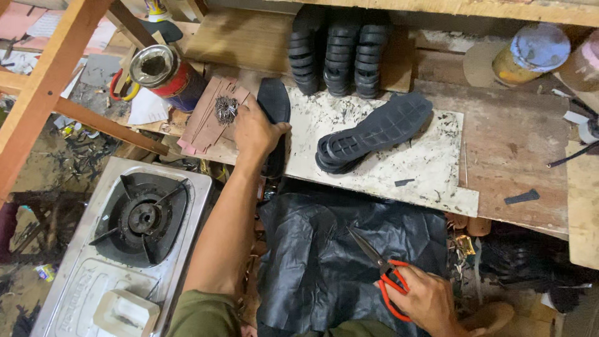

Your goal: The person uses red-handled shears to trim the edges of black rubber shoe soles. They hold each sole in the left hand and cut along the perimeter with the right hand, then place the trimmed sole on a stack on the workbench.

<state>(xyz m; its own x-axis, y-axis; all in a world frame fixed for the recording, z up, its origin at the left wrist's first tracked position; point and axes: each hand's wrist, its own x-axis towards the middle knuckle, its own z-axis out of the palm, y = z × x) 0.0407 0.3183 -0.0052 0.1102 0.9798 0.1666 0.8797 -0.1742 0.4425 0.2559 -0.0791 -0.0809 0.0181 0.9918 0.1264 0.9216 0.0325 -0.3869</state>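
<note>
My left hand (254,131) rests on the workbench and grips a black insole-shaped piece (274,103) that stands on edge at the white cutting board's (374,171) left side. My right hand (424,299) holds red-handled scissors (380,265) over a sheet of black leather (337,249) lying across my lap. On the board lie stacked black rubber shoe soles (374,131). A pile of small nails (226,109) sits on brown card pieces just left of my left hand.
Stacks of black soles (340,53) line the back of the bench. An open tin can (163,72) stands at the left, another tin (530,53) at the right. A gas stove (134,240) sits below left. Wooden frame beams (43,87) cross the left side.
</note>
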